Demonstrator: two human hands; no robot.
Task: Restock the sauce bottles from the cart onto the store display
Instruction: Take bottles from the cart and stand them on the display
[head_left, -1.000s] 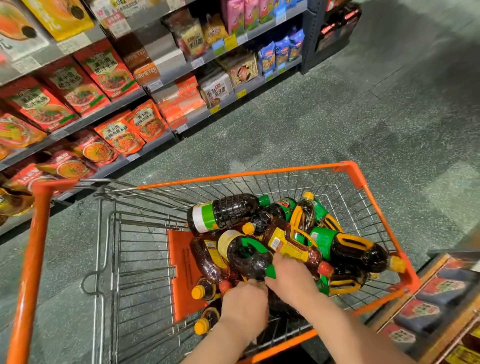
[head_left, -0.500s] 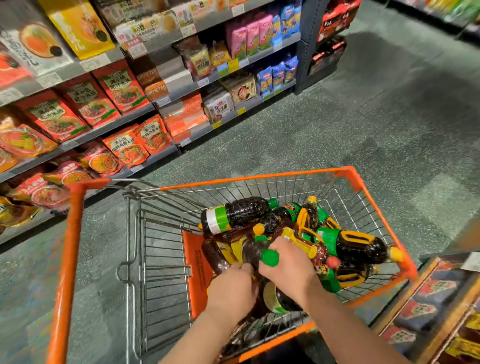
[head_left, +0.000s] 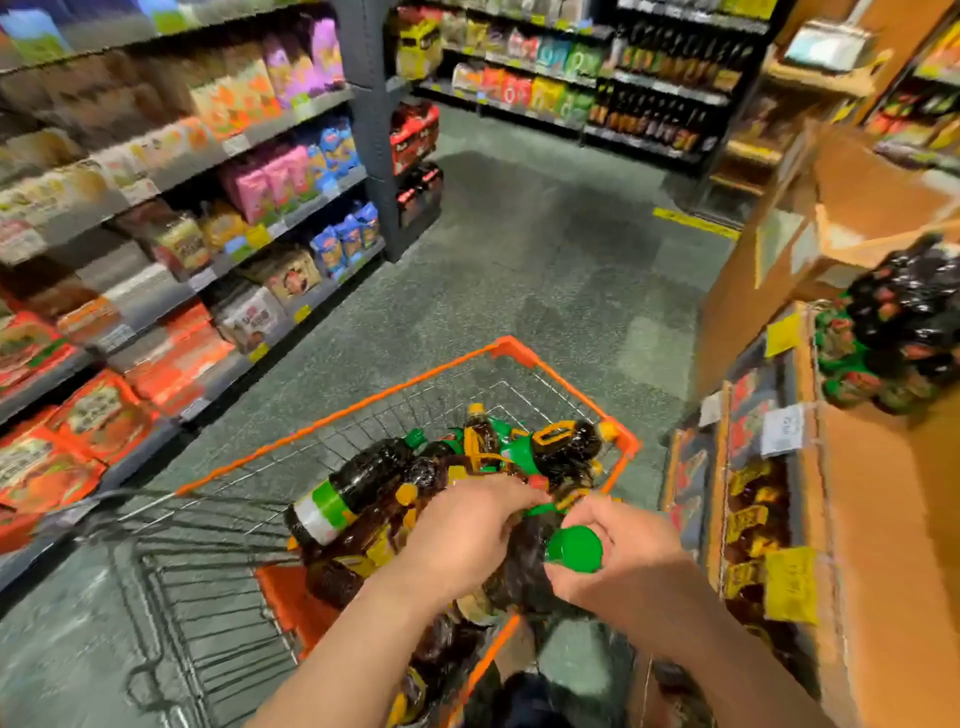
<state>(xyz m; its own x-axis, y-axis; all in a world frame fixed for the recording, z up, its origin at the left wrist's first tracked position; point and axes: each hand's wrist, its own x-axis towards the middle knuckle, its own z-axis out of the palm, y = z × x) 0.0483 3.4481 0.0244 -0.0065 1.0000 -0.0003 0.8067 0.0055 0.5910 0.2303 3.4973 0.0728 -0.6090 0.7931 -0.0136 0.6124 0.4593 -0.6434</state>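
A dark sauce bottle (head_left: 519, 577) with a green cap (head_left: 574, 548) is lifted above the near right corner of the orange wire cart (head_left: 566, 382). My left hand (head_left: 462, 535) grips its body from the left. My right hand (head_left: 634, 566) curls round its neck just under the cap. Several more dark bottles lie piled in the cart, among them a green-labelled bottle (head_left: 353, 488) and yellow-handled bottles (head_left: 540, 447). To the right stands the wooden store display (head_left: 872, 519), with dark sauce bottles (head_left: 904, 332) on top and more bottles (head_left: 753, 525) on its lower shelf.
Grey shelving (head_left: 171, 291) packed with bagged goods runs along the left of the aisle. The speckled floor (head_left: 545, 270) stretches ahead to further shelves (head_left: 597, 83). Yellow price tags (head_left: 789, 587) hang on the display's front edge. The cart sits close against the display.
Both hands have raised the green-capped bottle out of the pile and carried it right, toward the display. The view has swung up and right, bringing the display into sight.
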